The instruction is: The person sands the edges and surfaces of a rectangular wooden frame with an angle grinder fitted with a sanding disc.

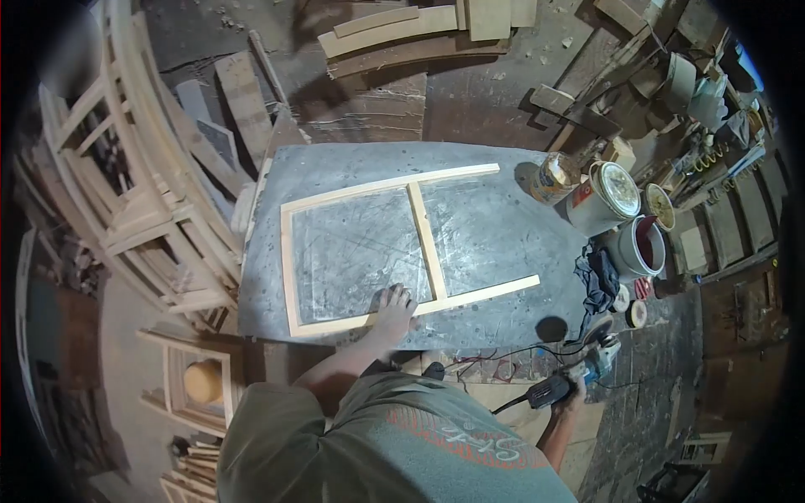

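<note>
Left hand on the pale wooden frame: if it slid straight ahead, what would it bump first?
The left hand would probably cross the scuffed grey tabletop, then bump the frame's long, pale far rail, left of the pale wooden crossbar. Its exact height is unclear, so it might pass above.

Table top: grey, matt, scuffed and scratched [352,251]
Frame on it: pale, matt bare wood [425,235]
Rag, right: dark, crumpled cloth [597,281]
Shirt, bottom: matt green cloth [394,444]

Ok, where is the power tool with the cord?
In the head view, the power tool is in the right hand, by the near right corner of the grey table.
</note>
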`<state>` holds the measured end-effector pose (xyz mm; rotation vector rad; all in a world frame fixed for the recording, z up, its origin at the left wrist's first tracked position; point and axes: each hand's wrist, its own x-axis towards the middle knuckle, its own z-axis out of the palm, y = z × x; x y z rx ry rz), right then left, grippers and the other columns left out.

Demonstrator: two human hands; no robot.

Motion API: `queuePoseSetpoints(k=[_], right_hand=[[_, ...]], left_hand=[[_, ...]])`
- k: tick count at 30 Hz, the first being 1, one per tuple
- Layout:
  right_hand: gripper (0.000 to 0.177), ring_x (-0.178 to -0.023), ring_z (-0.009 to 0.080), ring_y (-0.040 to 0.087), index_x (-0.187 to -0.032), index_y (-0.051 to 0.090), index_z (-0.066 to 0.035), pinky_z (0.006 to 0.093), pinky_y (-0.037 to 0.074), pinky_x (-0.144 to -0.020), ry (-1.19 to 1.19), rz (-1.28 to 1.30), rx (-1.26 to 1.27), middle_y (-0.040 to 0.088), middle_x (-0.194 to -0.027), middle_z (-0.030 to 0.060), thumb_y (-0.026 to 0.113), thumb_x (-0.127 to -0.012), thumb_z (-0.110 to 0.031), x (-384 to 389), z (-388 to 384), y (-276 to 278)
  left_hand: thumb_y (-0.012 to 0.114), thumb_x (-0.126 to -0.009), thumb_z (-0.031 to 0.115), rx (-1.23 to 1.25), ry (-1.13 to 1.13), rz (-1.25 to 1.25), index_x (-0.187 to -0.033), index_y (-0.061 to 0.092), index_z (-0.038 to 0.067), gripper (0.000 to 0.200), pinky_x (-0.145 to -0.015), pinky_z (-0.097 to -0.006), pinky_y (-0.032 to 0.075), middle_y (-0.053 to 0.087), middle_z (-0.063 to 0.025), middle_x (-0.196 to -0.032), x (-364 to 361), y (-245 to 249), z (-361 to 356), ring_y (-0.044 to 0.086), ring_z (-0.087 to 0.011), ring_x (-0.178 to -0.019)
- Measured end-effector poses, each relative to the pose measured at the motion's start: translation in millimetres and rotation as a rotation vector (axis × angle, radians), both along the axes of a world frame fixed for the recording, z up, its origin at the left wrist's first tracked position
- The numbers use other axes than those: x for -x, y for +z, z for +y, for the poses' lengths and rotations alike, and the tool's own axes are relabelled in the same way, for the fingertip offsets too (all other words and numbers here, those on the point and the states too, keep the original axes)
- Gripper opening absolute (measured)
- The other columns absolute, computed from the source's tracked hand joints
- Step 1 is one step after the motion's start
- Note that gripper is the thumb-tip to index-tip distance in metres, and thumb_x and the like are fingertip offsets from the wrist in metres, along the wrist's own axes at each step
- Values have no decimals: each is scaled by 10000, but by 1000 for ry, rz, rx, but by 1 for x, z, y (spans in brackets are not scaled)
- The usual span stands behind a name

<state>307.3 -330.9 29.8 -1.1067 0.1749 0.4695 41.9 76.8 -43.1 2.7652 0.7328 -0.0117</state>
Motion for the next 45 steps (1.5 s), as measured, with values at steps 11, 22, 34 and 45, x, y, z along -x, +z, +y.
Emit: queuePoseSetpoints(k=[11,22,34,45], right_hand=[[334,-803,221,647,-1099,590,-45,348,541,-727,118,-7,43,655,-900,89,728,-818,-163,-71,9,-1],[477,-777,186,638,-1134,605,-34,312,522,-703,340,-139,354,649,-936,50,817,-714,-109,-23,121,67],[821,-1031,424,640,-1293,528,-31,459,515,-898,991,-871,1115,657,-1096,279,788,-568,-317,28,276,40],[761,-1051,402,645,-1205,576,8,435,501,-913,690,-773,1232,670,-1097,263,794,-556,-325,-87,225,16]], left_hand=[[620,-897,515,-173,201,-53,-1147,596,7,566,-875,-462,494,667,-187,-973,24,231,29,654,-372,-904],[564,-915,573,-171,212,-88,-1016,636,-29,615,-785,-493,481,657,-258,-845,27,352,35,642,-425,-882],[458,-921,662,-257,277,-5,-1173,634,1,730,-818,-473,492,684,-249,-906,16,345,53,660,-401,-911],[628,-894,514,-312,174,-246,-935,653,-28,545,-651,-464,457,616,-232,-694,15,342,53,620,-404,-711]])
